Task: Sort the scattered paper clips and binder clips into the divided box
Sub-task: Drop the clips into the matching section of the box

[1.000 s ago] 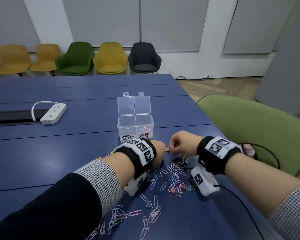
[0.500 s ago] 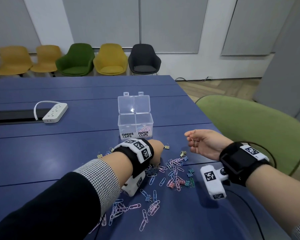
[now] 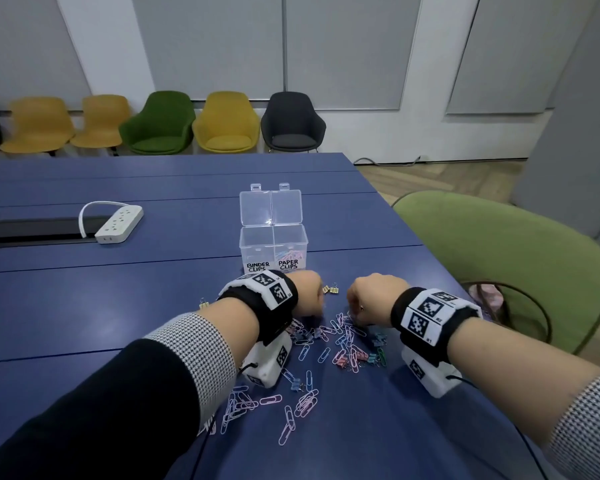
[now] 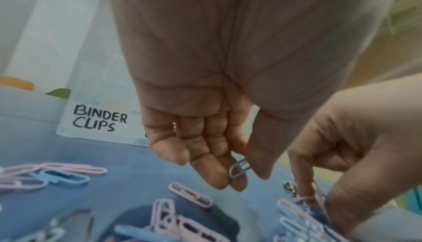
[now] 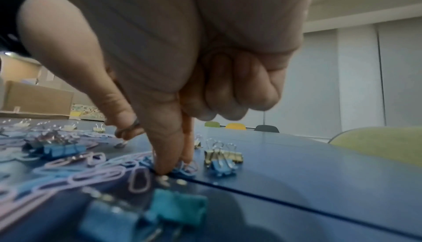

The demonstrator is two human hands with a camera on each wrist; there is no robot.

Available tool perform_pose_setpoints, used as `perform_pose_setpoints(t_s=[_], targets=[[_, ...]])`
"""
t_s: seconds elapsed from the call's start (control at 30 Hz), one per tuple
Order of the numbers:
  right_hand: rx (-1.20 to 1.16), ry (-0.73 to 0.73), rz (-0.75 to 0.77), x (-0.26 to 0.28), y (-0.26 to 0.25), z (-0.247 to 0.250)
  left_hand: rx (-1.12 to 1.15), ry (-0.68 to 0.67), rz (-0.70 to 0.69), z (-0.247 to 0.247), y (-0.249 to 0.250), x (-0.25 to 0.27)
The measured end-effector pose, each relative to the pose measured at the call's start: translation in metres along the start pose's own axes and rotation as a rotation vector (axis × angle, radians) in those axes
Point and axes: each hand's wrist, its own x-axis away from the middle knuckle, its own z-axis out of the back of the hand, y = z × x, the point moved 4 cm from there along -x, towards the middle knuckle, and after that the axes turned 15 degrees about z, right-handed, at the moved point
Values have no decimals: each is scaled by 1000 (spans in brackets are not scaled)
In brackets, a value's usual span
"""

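The clear divided box [image 3: 257,244] stands open mid-table, labelled BINDER CLIPS and PAPER CLIPS, with a few paper clips in the right compartment. Pink and blue paper clips [image 3: 343,337] and small binder clips lie scattered in front of it; gold binder clips [image 3: 330,289] sit just beyond my hands. My left hand [image 3: 309,296] hovers over the pile and pinches a blue paper clip [image 4: 239,169] between thumb and fingers. My right hand [image 3: 355,306] is palm down, its thumb and forefinger [image 5: 169,155] pinching a blue paper clip on the table, the other fingers curled. Whether they hide anything I cannot tell.
A white power strip [image 3: 118,221] and a black inset panel [image 3: 39,228] lie at the far left of the blue table. A green chair [image 3: 499,271] stands close against the table's right edge. Blue and gold binder clips [image 5: 222,161] sit just right of my right fingertips.
Half a second ago my right hand was lifted to the right, palm up, with a clip in it. It is back down on the pile. The left hand stayed over the pile.
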Motion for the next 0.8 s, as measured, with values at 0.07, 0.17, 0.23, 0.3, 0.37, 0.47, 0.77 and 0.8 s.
perform_pose_setpoints(t_s=[0.07,0.17,0.23,0.3,0.37,0.47,0.77,0.8], targets=[[-20,-14,15,-1,-4,0,192,31,0,6,-4,-2],[-96,-4,48,-1,-4,0,659,-17,41,10,-13,-4],[-224,55,83,2,2,4,1073,-133,66,8,-16,-2],[-472,134,94,9,10,8,1374,-269,78,8,-17,1],[-824,207,81,18,17,8,1553,-377,94,9,-18,2],[-1493,309,76,27,23,2,1613,-423,158,8,-18,1],[-2022,370,-35,34,20,-15,318,-49,-5,1,13,7],[-1988,347,-86,33,20,-17,249,-36,-33,-1,17,9]])
